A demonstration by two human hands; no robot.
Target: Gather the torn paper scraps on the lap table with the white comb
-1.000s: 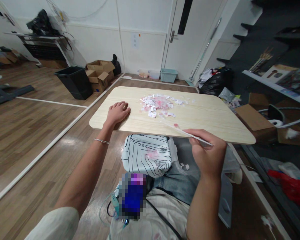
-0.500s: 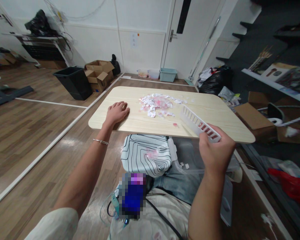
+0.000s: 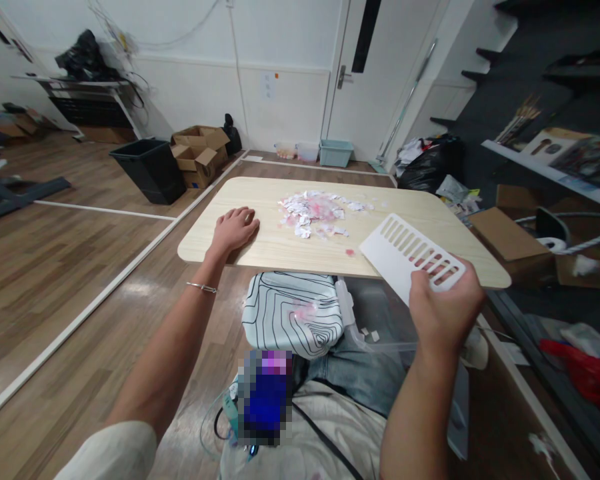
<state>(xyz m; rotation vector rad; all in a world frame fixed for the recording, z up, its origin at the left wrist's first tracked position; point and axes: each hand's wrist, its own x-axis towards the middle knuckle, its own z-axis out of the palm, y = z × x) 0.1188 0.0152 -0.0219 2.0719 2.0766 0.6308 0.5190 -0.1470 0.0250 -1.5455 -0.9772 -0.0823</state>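
My right hand (image 3: 447, 310) grips a flat white plastic piece (image 3: 403, 257) with a row of slots along one side. The piece is tilted over the right front of the pale wooden table (image 3: 250, 197), its slotted side up. My left hand (image 3: 236, 229) rests on the tabletop at the left, fingers spread and holding nothing. Between the hands lies a heap of torn white and pink paper scraps (image 3: 313, 208), with looser bits trailing to the right. A small pink scrap (image 3: 350, 253) lies apart from it near the front edge.
Below the table's front edge are a patterned cushion-like thing (image 3: 293, 310) and a clear plastic bin (image 3: 380, 310) with a few white bits. A black bin (image 3: 147, 170) and cardboard boxes (image 3: 197, 150) stand left. An open carton (image 3: 515, 227) stands right.
My right hand has turned the white slotted piece so its broad face now shows, shifting slightly right. My left hand and the paper heap stay as they were.
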